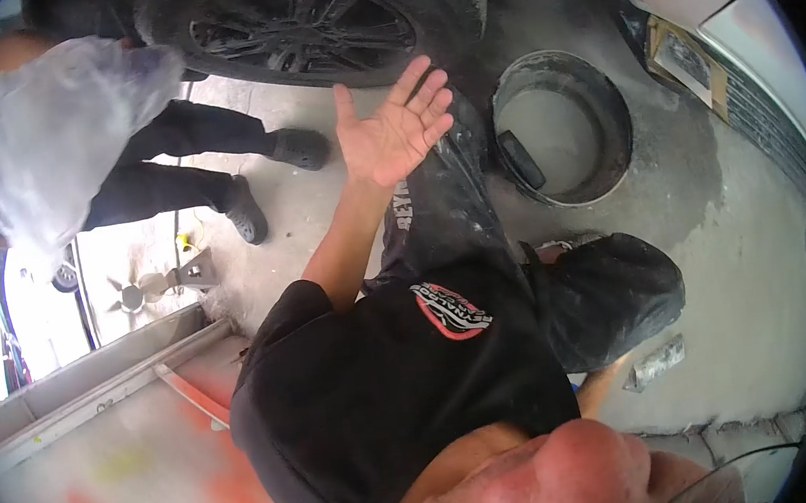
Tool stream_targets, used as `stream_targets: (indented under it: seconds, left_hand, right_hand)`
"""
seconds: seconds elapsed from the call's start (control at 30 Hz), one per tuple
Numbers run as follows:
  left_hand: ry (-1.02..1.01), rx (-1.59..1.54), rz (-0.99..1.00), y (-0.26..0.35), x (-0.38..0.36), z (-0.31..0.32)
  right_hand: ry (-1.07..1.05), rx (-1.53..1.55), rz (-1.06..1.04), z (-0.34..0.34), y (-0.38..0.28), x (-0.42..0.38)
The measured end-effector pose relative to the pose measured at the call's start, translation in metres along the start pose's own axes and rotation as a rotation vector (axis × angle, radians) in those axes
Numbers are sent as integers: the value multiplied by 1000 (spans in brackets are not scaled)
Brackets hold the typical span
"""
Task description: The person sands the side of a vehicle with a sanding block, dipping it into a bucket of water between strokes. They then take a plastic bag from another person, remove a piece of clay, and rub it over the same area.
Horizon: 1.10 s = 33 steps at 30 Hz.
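My left hand (pixel 396 134) is raised with the palm up and the fingers spread, and nothing is in it. It is in front of a dusty car tire (pixel 460 0). A round dark tub (pixel 609 112) stands to the right of this hand, with cloudy liquid inside and a black block (pixel 521 160) against its inner left side. Part of my right forearm (pixel 604 386) shows beside my bent knee, but the hand is hidden. Near that forearm a grey, stained block (pixel 656 362) lies on the floor.
At the left another person's legs (pixel 184 132) and dark shoes show behind a translucent plastic sheet (pixel 56 131). A pale panel with red paint marks (pixel 236 485) is at the lower left. Car body parts (pixel 764 37) and a cardboard-edged item (pixel 688 64) are at the upper right.
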<state>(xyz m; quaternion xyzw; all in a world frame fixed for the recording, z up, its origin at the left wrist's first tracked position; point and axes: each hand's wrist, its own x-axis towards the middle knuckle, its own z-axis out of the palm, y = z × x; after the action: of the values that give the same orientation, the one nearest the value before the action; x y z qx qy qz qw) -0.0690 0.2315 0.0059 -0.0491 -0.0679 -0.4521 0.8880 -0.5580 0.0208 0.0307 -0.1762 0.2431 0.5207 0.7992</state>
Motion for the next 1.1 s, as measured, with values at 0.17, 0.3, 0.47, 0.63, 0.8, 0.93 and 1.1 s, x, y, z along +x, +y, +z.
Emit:
stream_targets:
  seconds: [0.17,0.3,0.47,0.63,0.8,0.93,1.1]
  left_hand:
    - [13,96,-15,3,-35,-30]
    - [-32,-91,-53,56,-115,-116]
    - [1129,1256,-311,1,-172,-119]
    - [1050,949,-258,-31,-140,-78]
    - [840,1343,89,-15,-105,-49]
    - [621,1375,418,17,-84,8]
    - [724,1672,459,43,-88,27]
  right_hand:
    - [-355,-455,125,84,-55,6]
    - [189,-359,-176,8,-97,-15]
    - [945,568,-1099,-203,-79,-40]
    - [1099,241,-1210,-200,-133,-68]
    - [960,-856,-1208,-73,-241,-138]
    - [690,-1458,-1024,24,-346,-74]
    - [731,-1784,-875,-13,-395,49]
